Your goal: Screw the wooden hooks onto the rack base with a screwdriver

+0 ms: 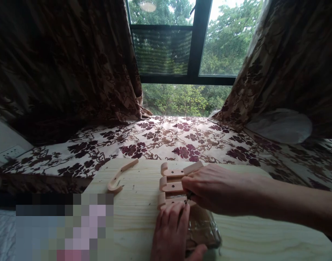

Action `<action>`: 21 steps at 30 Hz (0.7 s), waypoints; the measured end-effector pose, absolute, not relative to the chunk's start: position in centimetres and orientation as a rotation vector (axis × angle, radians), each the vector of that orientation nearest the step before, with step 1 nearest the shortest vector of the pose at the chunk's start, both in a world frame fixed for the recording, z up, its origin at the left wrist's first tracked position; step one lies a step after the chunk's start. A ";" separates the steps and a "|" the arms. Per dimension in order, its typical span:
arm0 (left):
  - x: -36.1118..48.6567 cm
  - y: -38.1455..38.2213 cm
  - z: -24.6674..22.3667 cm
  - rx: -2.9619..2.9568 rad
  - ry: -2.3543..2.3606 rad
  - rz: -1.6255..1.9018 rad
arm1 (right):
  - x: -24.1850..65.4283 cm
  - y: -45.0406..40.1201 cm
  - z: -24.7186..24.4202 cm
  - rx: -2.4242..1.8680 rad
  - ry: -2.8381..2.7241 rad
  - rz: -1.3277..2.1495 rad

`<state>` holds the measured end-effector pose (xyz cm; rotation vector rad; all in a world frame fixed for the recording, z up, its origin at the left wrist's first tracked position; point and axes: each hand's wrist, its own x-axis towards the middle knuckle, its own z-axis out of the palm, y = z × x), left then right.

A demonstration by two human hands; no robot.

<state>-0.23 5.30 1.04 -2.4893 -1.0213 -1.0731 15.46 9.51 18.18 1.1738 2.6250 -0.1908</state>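
Three pale wooden hooks [173, 186] with dark screw holes lie side by side, their curved ends to the left. Beneath the nearest one is a brown package wrapped in clear tape [204, 228]. My left hand [171, 226] presses its fingers on the nearest wooden hook [162, 201], its thumb resting lower by the package. Over the hooks' right part, my right hand [204, 185] is closed, fingers bent down near a small dark screw-like tip [186, 202]. What it grips is hidden. A separate wooden hook [121, 175] lies at the left.
A light wooden tabletop [135, 224] carries everything, with small dark bits near the lone hook. Beyond it are a floral-covered ledge [160, 139], patterned curtains [108, 65] and a window [197, 47]. A whitish bag [281, 125] sits at the right. The lower left is pixelated.
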 end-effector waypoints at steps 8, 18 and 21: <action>-0.4 5.3 0.8 -2.513 -1.024 -1.070 | 16.4 10.4 16.5 1.211 2.736 -0.198; -0.3 5.3 1.1 -2.503 -1.014 -1.076 | 16.0 10.4 16.4 0.997 2.826 -0.017; -0.2 5.2 0.9 -2.505 -1.006 -1.050 | 16.3 10.7 16.1 0.783 2.876 0.168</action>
